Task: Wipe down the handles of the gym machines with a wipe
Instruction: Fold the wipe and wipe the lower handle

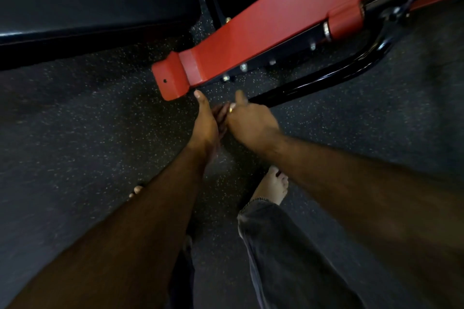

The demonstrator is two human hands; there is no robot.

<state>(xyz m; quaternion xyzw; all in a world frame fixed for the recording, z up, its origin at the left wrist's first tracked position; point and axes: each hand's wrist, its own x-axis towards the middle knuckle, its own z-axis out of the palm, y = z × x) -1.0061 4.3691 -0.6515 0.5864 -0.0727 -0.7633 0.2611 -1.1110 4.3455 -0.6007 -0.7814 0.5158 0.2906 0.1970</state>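
Handle (313, 81): black glossy curved bar, centre right of the frame, running from the red machine arm (251, 32) down-left to the hands. Wipe: not discernible. Right hand (251, 120): at the handle's lower end, thumb raised, ring on one finger; grip cannot be told. Left hand (207, 120): fingers straight, released, just beside the right hand, fingertip near the red arm's end. Black pad (88, 2): upper left. Speckled dark floor (88, 133) beneath; bare feet, lower centre.
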